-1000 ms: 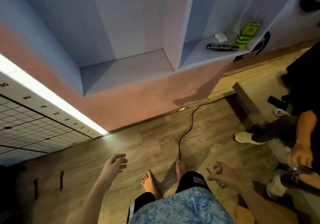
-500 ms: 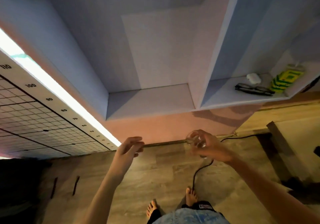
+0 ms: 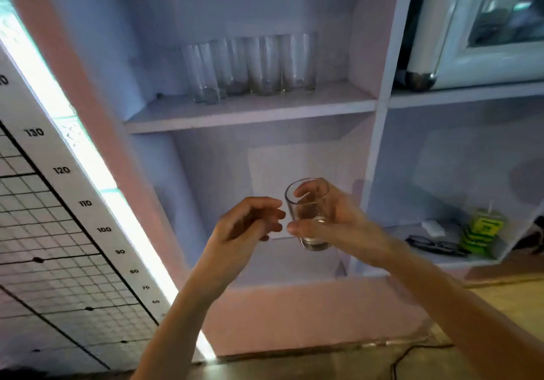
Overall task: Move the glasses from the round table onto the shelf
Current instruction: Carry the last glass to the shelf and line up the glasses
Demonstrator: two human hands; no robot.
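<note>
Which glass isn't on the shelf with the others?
The short clear drinking glass in the person's right hand. The tall clear glasses stand in a row on the upper shelf; this one is held in the air below.

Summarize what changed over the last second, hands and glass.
Both hands rose from near the floor to shelf height. The right hand carried the glass up; the left hand closed in beside it, empty. View tilted up, revealing the row of glasses. Spectacles unmoved.
</note>
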